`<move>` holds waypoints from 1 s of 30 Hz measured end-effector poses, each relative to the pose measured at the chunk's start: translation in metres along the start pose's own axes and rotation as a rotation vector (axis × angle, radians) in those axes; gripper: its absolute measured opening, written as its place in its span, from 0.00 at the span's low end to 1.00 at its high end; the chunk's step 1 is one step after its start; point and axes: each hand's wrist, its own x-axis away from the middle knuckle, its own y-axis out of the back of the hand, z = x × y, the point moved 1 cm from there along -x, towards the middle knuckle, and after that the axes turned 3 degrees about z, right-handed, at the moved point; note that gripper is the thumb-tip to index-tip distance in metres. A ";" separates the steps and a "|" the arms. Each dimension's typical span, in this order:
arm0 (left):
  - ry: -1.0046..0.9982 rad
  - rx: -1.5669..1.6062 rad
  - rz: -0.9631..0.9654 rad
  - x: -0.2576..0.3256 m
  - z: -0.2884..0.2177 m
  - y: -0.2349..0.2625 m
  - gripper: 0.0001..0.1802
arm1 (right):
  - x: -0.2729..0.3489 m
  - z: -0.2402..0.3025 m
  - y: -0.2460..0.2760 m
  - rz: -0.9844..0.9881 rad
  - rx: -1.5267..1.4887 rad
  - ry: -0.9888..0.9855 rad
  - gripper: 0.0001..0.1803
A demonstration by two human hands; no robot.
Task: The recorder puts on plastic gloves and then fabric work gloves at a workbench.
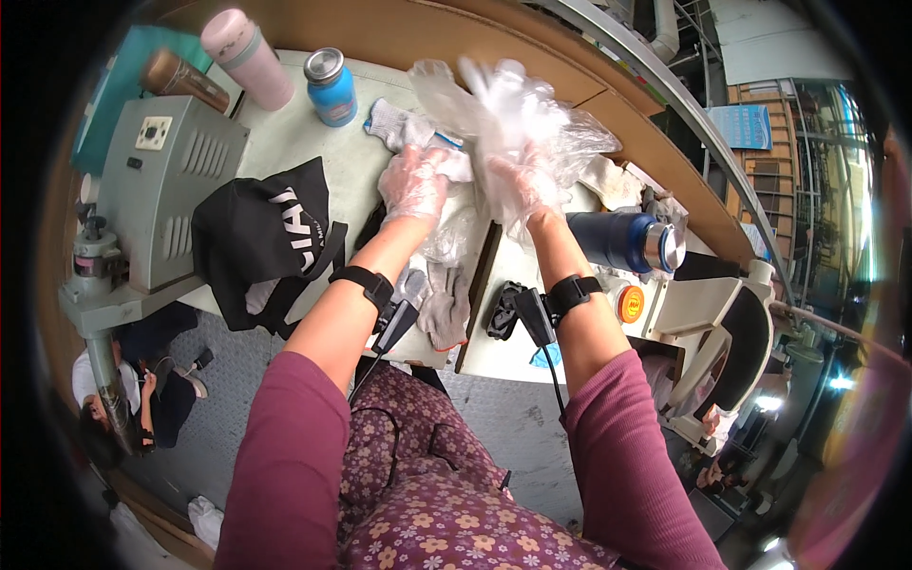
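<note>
My left hand [415, 182] wears a thin clear plastic glove and hovers over the white table [285, 142], fingers bent, next to a white cloth [454, 164]. My right hand [521, 185] is also in clear plastic and grips a crumpled bunch of clear plastic gloves [513, 104] held up above the table. Both wrists carry black straps with cables. Grey knit gloves [442, 304] lie on the table edge below my hands.
A black tote bag [266, 237] lies left, beside a grey machine [161, 180]. A pink flask [249, 55], a blue bottle [332, 87] and a brown bottle [185, 81] stand at the back. A dark blue flask [622, 239] lies right. A white knit glove [394, 123] lies behind.
</note>
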 end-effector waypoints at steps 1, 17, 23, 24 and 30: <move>0.038 0.018 0.037 -0.003 0.003 0.000 0.13 | 0.008 0.007 0.000 0.048 -0.058 0.061 0.42; 0.097 0.811 -0.456 -0.023 0.033 0.067 0.12 | 0.141 0.026 -0.043 -0.127 -0.136 0.554 0.10; -0.307 0.160 -0.518 -0.055 0.030 0.048 0.14 | 0.249 0.005 -0.052 0.218 -0.120 0.400 0.10; -0.307 0.134 -0.410 -0.058 0.030 0.038 0.15 | 0.265 -0.002 -0.050 0.243 -0.117 0.385 0.10; -0.117 -0.201 0.100 -0.038 0.042 0.027 0.20 | 0.346 -0.056 -0.031 0.266 -0.090 0.226 0.10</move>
